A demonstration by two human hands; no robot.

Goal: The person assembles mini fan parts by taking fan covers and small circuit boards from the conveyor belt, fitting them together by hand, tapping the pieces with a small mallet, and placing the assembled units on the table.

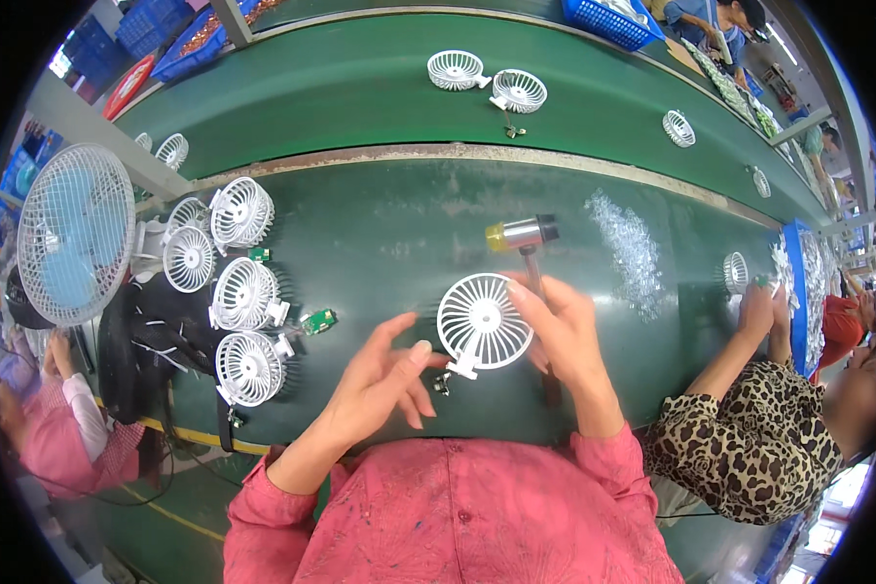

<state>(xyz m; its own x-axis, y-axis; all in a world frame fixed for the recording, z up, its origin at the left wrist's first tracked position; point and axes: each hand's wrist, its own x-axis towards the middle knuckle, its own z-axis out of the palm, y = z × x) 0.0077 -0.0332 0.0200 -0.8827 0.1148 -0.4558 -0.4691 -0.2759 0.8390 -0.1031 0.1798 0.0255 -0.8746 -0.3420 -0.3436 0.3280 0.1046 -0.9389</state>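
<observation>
A small white fan head (487, 318) with a slatted round cage is held over the green table, its short bracket pointing toward me. My right hand (572, 336) grips its right edge, thumb on the cage. My left hand (375, 384) is at its left, fingers spread and nothing in them. A small dark part (442, 383) with wires hangs by the bracket. Just beyond the fan head lies a hammer (523, 234) with a yellow face and a black face; its handle passes beneath my right hand, partly hidden.
White fan heads (250, 370) are grouped at the left, near a green circuit board (318, 321) and a desk fan (76, 234). Clear plastic bits (628, 253) lie right. Beyond runs a green conveyor (360, 97) with more fan heads. A co-worker in leopard print (759, 438) works at right.
</observation>
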